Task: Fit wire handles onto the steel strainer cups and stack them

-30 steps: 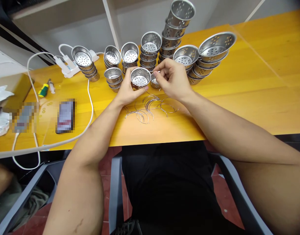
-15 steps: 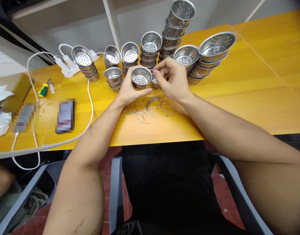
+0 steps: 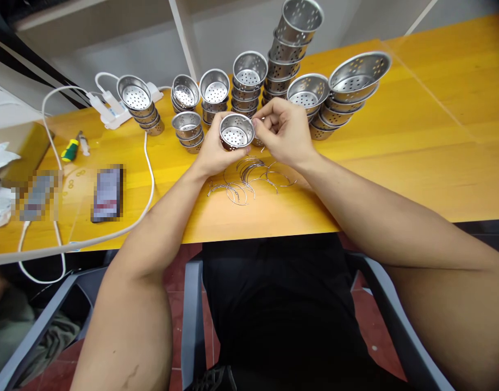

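My left hand is wrapped round a small perforated metal cup, tilted with its mouth toward me above the table. At the cup's right rim, my right hand pinches a thin metal wire; its end shows at the rim, and the rest is mostly hidden by the fingers. Another small cup is partly covered behind my right fingers. Below the hands lies a loose pile of curved metal wires on the yellow table.
Stacks of perforated cups line the back, among them a tall stack and a leaning one. To the left are a power strip, a white cable, a green-yellow screwdriver and a phone. A person's leg shows at lower left.
The cup has come slightly right, closer to my right fingers. The pinched wire's end now reaches over the cup's rim.
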A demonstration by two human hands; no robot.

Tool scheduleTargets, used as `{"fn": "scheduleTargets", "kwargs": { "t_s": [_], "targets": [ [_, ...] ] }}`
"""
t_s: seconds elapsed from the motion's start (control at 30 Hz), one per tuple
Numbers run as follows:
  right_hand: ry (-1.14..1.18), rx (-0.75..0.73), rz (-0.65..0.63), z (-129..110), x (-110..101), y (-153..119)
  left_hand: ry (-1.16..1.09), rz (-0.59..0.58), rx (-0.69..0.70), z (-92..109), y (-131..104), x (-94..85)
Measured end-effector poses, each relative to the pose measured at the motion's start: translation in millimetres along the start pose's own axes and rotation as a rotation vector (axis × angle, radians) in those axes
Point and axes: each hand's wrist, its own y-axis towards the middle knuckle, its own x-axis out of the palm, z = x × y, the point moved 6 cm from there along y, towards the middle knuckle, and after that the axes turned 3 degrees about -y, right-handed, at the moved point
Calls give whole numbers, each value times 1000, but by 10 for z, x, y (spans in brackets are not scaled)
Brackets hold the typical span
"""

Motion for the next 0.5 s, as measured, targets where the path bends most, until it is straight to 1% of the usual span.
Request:
{"fn": "scheduleTargets", "kwargs": {
  "t_s": [0.23, 0.37, 0.5],
  "targets": [
    [-23, 51, -11, 45, 22, 9, -17, -54, 31, 88, 19, 99],
    [-20, 78, 3, -15, 20, 12, -4, -94, 49, 105, -4, 136],
    [-17, 119, 3, -91, 20, 3, 18, -101, 32, 101, -15, 155]
  ]
}}
